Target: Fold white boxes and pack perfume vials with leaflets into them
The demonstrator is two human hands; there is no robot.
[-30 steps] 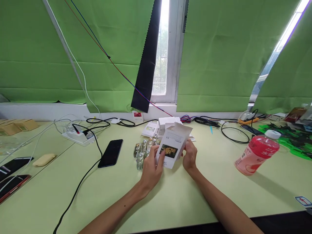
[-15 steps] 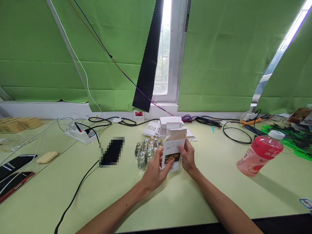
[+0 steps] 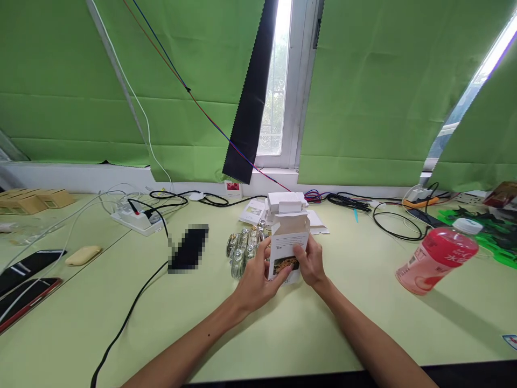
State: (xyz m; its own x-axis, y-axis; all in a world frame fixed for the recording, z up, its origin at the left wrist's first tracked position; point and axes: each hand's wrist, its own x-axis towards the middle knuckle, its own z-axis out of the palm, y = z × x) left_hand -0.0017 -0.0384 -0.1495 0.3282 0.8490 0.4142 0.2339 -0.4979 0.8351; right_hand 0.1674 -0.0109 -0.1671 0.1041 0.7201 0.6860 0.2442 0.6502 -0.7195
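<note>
Between my two hands a small white cardboard box (image 3: 287, 249) is held upright, its top flap standing open and a food-like picture printed on its front. My left hand (image 3: 258, 280) grips its left side, thumb across the picture. My right hand (image 3: 312, 261) is closed on its right edge, thumb on the front face. Just left of the box stand several small clear, shiny bottle-like items (image 3: 239, 258), partly hidden by my left hand. Behind it are more white boxes (image 3: 285, 202), stacked, and a flat white box (image 3: 253, 211).
A pink drink bottle (image 3: 438, 258) stands at the right, near a green tray (image 3: 498, 250). Cables and a power strip (image 3: 137, 220) run along the back. Phones (image 3: 30, 296), a cream case (image 3: 83, 255) and brown cartons (image 3: 36, 200) lie left. A pixelated dark object (image 3: 188, 248) lies left of centre.
The view has shifted slightly, so the table things appear a little further right. Both hands keep their hold on the box, and my right thumb has moved slightly down its face.
</note>
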